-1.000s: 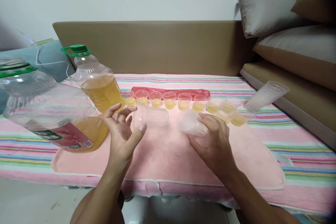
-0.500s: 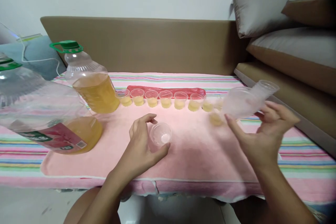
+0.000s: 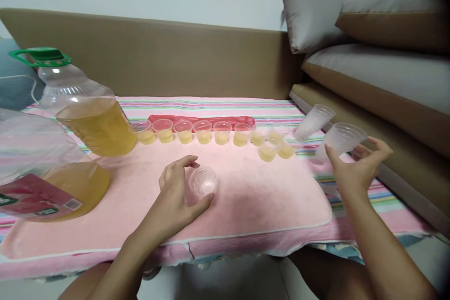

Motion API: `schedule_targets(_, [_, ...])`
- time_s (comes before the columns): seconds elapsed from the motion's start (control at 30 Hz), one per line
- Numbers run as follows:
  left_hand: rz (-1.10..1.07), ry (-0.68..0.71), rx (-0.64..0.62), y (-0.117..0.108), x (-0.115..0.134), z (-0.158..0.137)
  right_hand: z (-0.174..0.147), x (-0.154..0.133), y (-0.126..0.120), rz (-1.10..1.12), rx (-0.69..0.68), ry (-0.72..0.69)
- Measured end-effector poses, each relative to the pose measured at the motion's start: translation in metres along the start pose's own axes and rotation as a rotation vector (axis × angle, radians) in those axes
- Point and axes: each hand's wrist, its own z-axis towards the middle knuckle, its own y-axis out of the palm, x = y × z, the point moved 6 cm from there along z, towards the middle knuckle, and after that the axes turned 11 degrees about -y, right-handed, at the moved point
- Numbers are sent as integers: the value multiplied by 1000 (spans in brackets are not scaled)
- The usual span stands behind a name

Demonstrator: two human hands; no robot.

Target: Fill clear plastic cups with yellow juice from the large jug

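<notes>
right hand [image 3: 355, 171] carried cup stack [image 3: 339, 140] rightward; left hand [image 3: 176, 197] grips empty cup [image 3: 203, 181]; bottle label [image 3: 31, 197] unreadable.

We've got a small empty clear plastic cup [image 3: 203, 181] standing upright on the pink towel [image 3: 246, 201], mouth up, with our left hand [image 3: 176, 197] curled round it. Over on the right there's a stack of clear plastic cups [image 3: 339, 139], tilted with the mouth up and right, pinched in our right hand [image 3: 355, 168] above the table edge.
</notes>
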Motion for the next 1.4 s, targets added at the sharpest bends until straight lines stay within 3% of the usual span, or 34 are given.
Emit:
schedule_targets(0.2, [-7, 11, 14, 0, 0, 1, -1, 16, 14, -25, -59, 143])
schedule_targets(0.5, [-49, -1, 7, -1, 1, 1, -6, 14, 29, -16, -121, 242])
schedule_targets(0.83, [-323, -31, 294, -22, -5, 7, -6, 20, 33, -29, -179, 329])
schedule_targets(1.07, [-465, -154, 363, -29, -20, 7, -8, 21, 33, -2, -189, 314])
schedule_targets(1.4, [-537, -99, 456, -37, -11, 5, -16, 15, 29, 66, -152, 258])
